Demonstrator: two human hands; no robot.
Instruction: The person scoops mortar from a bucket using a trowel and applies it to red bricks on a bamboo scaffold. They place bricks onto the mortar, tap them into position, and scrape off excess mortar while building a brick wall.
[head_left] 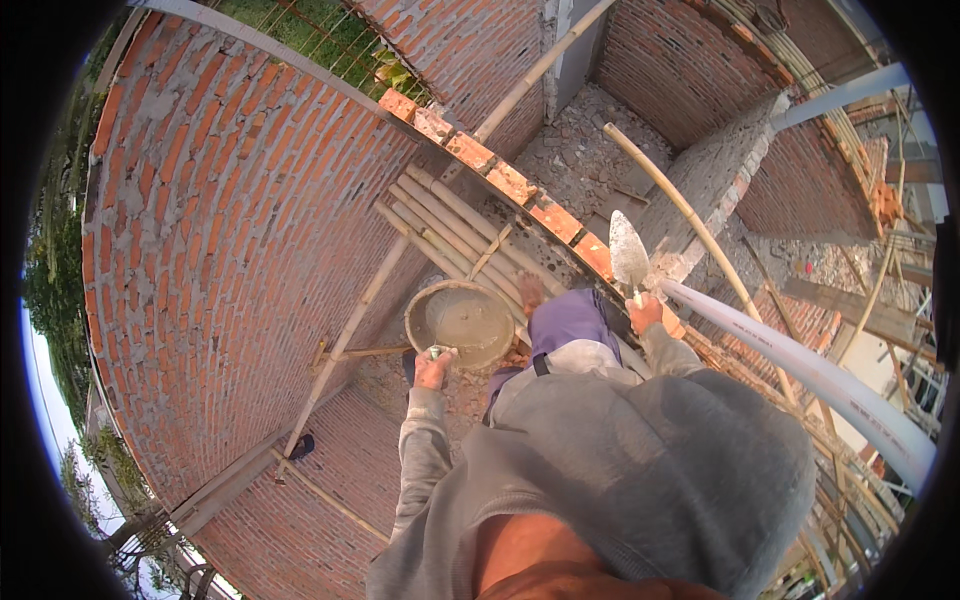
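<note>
Mortar (pixel 468 322) in tub (pixel 411 316), left of trowel (pixel 628 252).

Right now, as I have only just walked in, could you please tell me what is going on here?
A person is working beside a row of orange bricks. Their right hand grips a trowel, its blade smeared with grey and pointing away from them. Their left hand is at the near edge of a round basin of grey mortar, closed around a small, pale, handle-like piece. Bamboo poles lie just beyond the basin.
</note>
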